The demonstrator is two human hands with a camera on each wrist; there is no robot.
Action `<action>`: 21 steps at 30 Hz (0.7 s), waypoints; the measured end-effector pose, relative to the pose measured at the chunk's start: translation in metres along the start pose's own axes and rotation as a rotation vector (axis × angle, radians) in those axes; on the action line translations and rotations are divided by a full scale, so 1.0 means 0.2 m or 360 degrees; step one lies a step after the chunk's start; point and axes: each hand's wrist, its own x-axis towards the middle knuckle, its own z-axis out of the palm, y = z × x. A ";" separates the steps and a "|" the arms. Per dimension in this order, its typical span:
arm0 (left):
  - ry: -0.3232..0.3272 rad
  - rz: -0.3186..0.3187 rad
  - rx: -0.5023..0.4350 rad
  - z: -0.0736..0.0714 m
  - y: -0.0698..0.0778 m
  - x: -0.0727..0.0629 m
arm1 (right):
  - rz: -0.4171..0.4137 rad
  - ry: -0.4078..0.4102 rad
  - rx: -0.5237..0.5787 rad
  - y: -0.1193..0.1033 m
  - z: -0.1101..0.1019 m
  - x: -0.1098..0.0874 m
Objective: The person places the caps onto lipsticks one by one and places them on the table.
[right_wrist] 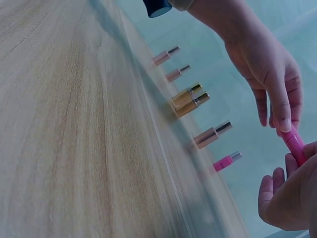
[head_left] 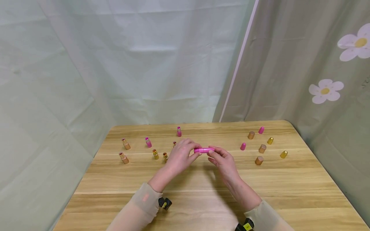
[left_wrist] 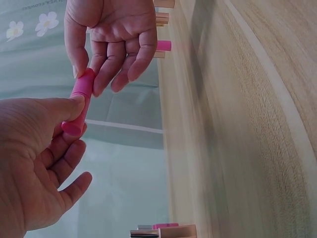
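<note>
Pink tube (head_left: 204, 150), spanning left hand (head_left: 182, 154) to right hand (head_left: 225, 163)

My tube (head_left: 204, 150) is bright pink, my sleeves (head_left: 134, 211) beige, the table (head_left: 193, 208) streaked light brown, the caps (head_left: 259, 160) pink, gold or copper, the grey-green curtain (head_left: 274, 83) patterned with white, yellow-centred flowers (head_left: 325, 91).

A glossy pink cylindrical tube (head_left: 204, 150), seamed around its body, sits level between left hand (head_left: 182, 154) and right hand (head_left: 224, 163).
</note>
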 end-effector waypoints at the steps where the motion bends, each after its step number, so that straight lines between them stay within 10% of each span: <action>1: 0.0003 0.0001 -0.0004 0.00 0.00 0.00 | -0.0002 0.0001 0.0002 0.00 0.00 0.00; 21: -0.0046 -0.0136 -0.0089 0.01 0.01 -0.02 | -0.0085 -0.0033 -0.0082 -0.03 -0.03 0.01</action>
